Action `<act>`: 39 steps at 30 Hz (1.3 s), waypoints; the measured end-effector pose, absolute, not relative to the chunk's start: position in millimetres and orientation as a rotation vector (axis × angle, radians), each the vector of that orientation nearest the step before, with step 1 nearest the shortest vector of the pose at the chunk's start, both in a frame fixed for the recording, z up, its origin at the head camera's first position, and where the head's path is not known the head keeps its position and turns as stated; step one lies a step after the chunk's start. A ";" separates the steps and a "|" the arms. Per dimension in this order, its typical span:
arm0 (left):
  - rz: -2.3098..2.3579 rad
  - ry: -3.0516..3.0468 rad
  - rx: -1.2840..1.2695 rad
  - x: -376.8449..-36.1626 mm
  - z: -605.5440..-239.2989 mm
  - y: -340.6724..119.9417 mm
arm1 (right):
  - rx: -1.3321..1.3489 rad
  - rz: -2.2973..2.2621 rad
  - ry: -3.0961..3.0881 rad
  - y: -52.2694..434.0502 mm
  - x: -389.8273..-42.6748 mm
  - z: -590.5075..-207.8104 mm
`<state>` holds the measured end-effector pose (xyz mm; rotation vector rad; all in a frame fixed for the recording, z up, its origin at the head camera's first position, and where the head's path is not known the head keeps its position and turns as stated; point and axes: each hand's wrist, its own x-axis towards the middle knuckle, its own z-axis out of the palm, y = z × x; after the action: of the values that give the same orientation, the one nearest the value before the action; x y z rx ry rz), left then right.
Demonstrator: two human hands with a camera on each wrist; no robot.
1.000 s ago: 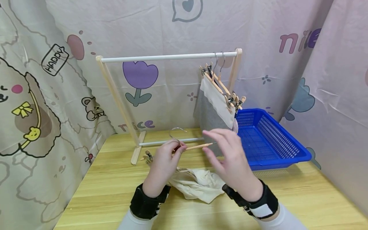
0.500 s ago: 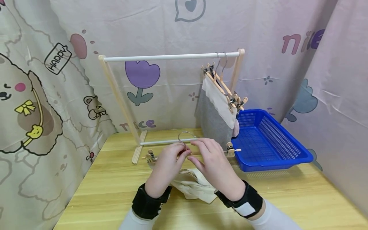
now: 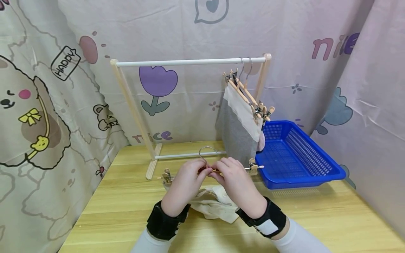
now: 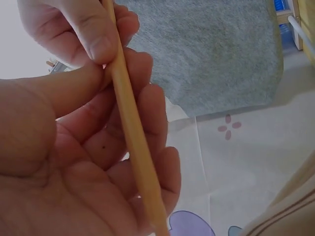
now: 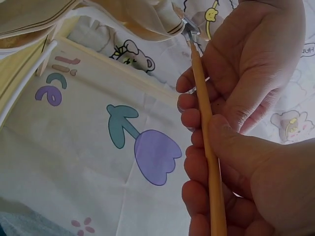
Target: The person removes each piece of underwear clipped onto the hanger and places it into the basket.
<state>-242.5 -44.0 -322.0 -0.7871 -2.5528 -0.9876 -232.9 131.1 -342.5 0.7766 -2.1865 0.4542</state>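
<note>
Near the centre of the head view, both hands pinch 1 slim wooden clip hanger with a silver wire hook (image 3: pixel 212 168), held level just above the pale yellow wooden table (image 3: pixel 316 218). The left hand (image 3: pixel 186 184) has its thumb and curled fingers closed round the bar beside the hook; the left wrist view shows the bar (image 4: pixel 133 132) crossing those fingers. The right hand (image 3: pixel 235 182) pinches the same bar just to the right, thumb on top. The hanger's 2 clips show at either end, 1 at the left (image 3: pixel 166 174) and 1 at the right (image 3: pixel 252 166).

A crumpled cream cloth garment (image 3: pixel 215 203) lies on the table directly below the hands, touching neither clip as far as can be seen.

The likely trouble: both grips sit close together at the middle, so the long ends are free to tip, and a clip could snag the cloth (or the rack's lower white rail (image 3: pixel 190 155) just behind). A thin bar held only by fingertips could also roll and slip. The grey and cream cloths already hung (image 3: pixel 240 130) at the upper right of the wooden rack with a white top rail (image 3: pixel 190 63) sit close to the right clip, so a swing that way may knock them; the blue plastic mesh basket (image 3: pixel 316 175) lies further right.
</note>
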 end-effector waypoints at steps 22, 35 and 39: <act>-1.027 -2.676 -0.605 -237.5 -316.0 -57.9 | 0.796 0.573 -2.333 136.7 -239.6 -340.4; -1.138 -2.187 -0.526 -238.7 -301.2 -83.5 | 0.719 0.698 -2.385 145.2 -239.5 -330.4; -1.175 -2.084 -0.484 -243.0 -300.3 -89.6 | 0.715 0.723 -2.399 147.0 -239.4 -328.0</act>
<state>-243.0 -89.6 -300.3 -0.4840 -2.0837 -1.1754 -239.4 147.0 -328.0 0.7149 -2.3994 0.7230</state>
